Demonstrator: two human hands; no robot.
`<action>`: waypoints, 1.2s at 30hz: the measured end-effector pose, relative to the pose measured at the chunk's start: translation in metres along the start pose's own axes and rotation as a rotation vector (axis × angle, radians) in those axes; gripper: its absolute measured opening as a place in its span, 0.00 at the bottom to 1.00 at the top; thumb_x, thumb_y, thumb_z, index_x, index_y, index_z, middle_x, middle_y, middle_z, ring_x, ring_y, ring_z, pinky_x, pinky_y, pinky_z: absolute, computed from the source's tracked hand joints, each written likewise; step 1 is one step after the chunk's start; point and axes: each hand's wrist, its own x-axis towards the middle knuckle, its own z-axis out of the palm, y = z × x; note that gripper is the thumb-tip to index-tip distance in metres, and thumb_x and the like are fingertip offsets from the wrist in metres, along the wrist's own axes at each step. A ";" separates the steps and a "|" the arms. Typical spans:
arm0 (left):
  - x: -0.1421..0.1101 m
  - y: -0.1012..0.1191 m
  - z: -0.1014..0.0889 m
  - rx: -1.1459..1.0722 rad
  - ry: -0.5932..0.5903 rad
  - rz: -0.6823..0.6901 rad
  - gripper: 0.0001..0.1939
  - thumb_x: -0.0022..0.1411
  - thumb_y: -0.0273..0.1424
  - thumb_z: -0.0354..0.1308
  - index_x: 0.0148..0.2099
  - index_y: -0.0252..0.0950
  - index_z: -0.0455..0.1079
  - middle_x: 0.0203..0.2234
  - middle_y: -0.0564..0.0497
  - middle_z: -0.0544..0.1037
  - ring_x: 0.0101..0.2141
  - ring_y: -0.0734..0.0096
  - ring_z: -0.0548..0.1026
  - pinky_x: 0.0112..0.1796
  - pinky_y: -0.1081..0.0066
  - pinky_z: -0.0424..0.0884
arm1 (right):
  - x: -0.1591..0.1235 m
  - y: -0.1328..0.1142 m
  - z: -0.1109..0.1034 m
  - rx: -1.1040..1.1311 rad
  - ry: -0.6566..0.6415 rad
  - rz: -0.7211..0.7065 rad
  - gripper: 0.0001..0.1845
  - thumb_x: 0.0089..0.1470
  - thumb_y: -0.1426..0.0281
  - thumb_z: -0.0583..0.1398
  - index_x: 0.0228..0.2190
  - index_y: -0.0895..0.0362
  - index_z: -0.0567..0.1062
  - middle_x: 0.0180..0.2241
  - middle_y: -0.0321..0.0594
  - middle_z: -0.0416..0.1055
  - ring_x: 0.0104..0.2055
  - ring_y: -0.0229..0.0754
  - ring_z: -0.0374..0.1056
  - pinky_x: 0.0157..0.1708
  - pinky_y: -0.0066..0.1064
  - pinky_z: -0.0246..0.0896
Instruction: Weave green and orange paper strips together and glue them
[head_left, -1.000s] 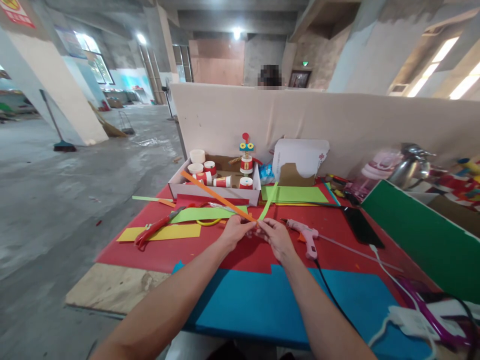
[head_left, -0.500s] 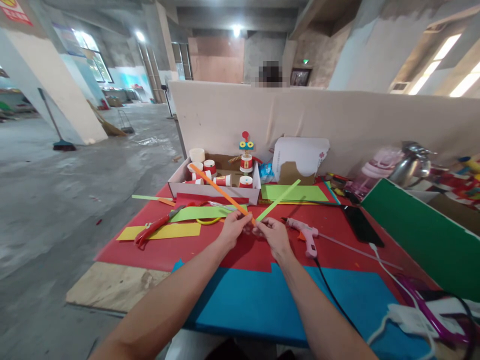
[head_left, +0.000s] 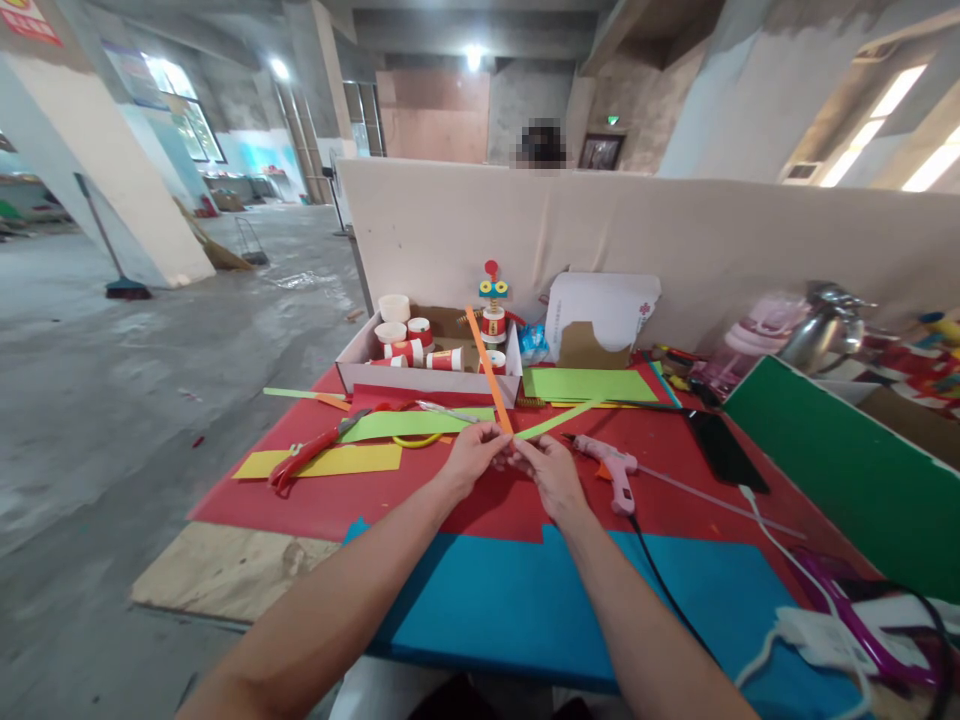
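Observation:
Over the red sheet, my left hand (head_left: 472,458) and my right hand (head_left: 552,472) nearly touch, both closed in a pinch at the spot where two paper strips meet. An orange paper strip (head_left: 490,376) rises from between the fingers, leaning away toward the box. A light green paper strip (head_left: 559,421) slants off to the right from the same corner. How the two ends overlap is hidden by the fingertips. Right of my right hand lies a pink hot glue gun (head_left: 611,470). Left of my left hand are red-handled scissors (head_left: 315,455) on green and yellow paper.
A cardboard box (head_left: 427,380) holding several paper cups and a cup figure (head_left: 493,318) stands behind my hands. To the right are a phone (head_left: 726,455), cables, a green board (head_left: 817,470) and a pink bottle (head_left: 754,340). Blue paper (head_left: 487,600) covers the near edge.
The orange strip has swung from leaning left to nearly upright. The green strip has dropped lower toward the right. Both hands keep almost the same place.

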 end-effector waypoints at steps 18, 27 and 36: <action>0.002 0.000 -0.003 -0.015 -0.028 -0.011 0.15 0.44 0.37 0.67 0.26 0.31 0.68 0.18 0.52 0.73 0.18 0.79 0.67 0.23 0.76 0.64 | 0.004 0.000 -0.002 0.022 -0.020 -0.015 0.17 0.29 0.64 0.71 0.21 0.60 0.74 0.19 0.35 0.73 0.21 0.34 0.67 0.28 0.29 0.66; 0.000 0.009 -0.005 -0.125 0.009 -0.082 0.18 0.43 0.40 0.67 0.25 0.32 0.65 0.15 0.55 0.69 0.17 0.80 0.66 0.21 0.76 0.61 | 0.004 0.003 -0.003 -0.113 -0.018 0.023 0.19 0.27 0.60 0.72 0.18 0.60 0.74 0.17 0.37 0.72 0.20 0.37 0.68 0.24 0.28 0.63; 0.001 0.006 -0.004 -0.200 0.058 -0.083 0.18 0.40 0.36 0.68 0.25 0.33 0.63 0.15 0.56 0.70 0.16 0.79 0.66 0.21 0.76 0.64 | 0.002 0.004 -0.003 -0.121 -0.031 0.049 0.18 0.28 0.60 0.71 0.18 0.60 0.75 0.17 0.37 0.73 0.20 0.37 0.69 0.20 0.25 0.60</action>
